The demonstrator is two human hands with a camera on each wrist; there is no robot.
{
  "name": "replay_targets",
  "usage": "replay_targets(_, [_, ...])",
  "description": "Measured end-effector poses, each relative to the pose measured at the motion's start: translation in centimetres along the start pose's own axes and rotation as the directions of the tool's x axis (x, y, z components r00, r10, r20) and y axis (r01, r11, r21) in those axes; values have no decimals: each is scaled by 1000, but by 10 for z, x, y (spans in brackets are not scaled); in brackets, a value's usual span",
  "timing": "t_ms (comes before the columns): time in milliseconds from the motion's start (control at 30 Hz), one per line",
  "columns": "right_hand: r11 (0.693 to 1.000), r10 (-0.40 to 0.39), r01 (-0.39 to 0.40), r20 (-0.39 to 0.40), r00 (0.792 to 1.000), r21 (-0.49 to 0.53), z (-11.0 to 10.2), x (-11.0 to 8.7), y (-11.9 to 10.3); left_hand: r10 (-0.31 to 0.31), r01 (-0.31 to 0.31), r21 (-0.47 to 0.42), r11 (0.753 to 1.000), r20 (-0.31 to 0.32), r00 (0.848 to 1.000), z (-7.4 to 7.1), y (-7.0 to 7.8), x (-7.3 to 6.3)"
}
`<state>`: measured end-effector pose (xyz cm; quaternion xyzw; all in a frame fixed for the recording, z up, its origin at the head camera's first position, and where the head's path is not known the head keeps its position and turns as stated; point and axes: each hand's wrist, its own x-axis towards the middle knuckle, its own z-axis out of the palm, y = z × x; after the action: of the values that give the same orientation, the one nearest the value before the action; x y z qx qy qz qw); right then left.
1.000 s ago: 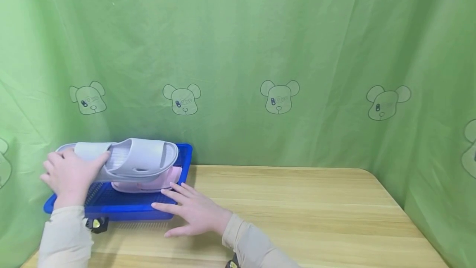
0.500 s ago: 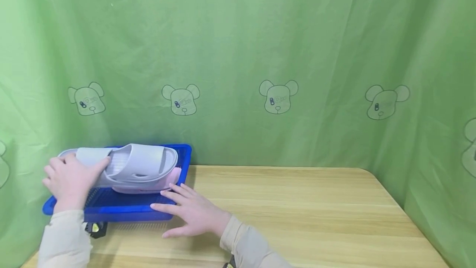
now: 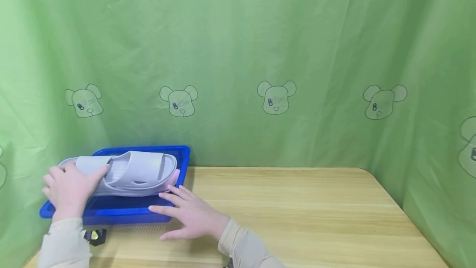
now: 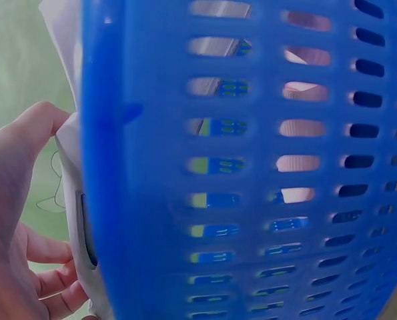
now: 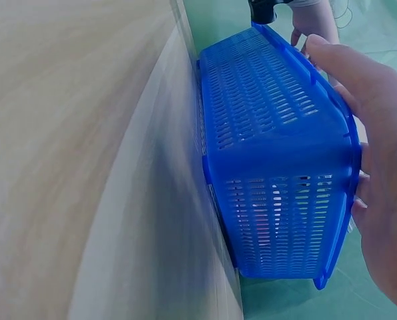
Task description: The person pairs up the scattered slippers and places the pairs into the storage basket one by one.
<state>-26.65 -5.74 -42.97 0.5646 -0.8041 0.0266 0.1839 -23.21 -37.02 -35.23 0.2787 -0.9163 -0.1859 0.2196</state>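
Note:
My left hand point(image 3: 69, 187) grips the left end of a pair of light grey slide slippers point(image 3: 146, 169), thumb on top near a strap. The slippers lie lengthwise low in the blue plastic basket point(image 3: 126, 217), their left end over its rim. Beneath them peeks a pink slipper point(image 3: 172, 180), mostly hidden. My right hand point(image 3: 195, 214) has its fingers spread, fingertips at the basket's front right corner. In the left wrist view the basket's slotted wall point(image 4: 145, 187) hides most of the slippers. The right wrist view has the right fingers along the basket's rim point(image 5: 351, 153).
The basket stands at the left of a wooden table point(image 3: 297, 210), whose surface stretches away to the right. A green curtain point(image 3: 230, 53) with printed bear heads hangs behind and at both sides. A black wrist camera point(image 3: 95, 237) sits below the left hand.
The left hand has lowered the grey slippers further into the basket, covering more of the pink slipper. The right hand stays nearly where it was, fingers spread.

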Motion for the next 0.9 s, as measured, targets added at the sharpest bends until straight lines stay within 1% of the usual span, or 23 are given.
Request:
replay_targets(167, [1000, -1, 1, -5, 1000, 8, -1, 0, 0, 1, -1, -2, 1000, 3, 1000, 2, 0, -2])
replay_targets(367, [1000, 0, 0, 4, 1000, 4, 0, 0, 0, 0, 0, 10, 1000, 25, 1000, 6, -2, -2])
replay_targets(700, [1000, -2, 2, 15, 1000, 6, 1, -1, 0, 18, -20, 31, 999, 54, 998, 11, -7, -6])
replay_targets(900, [1000, -3, 3, 3, 1000, 6, 0, -1, 0, 44, -46, 42, 998, 68, 997, 14, -9, -7])
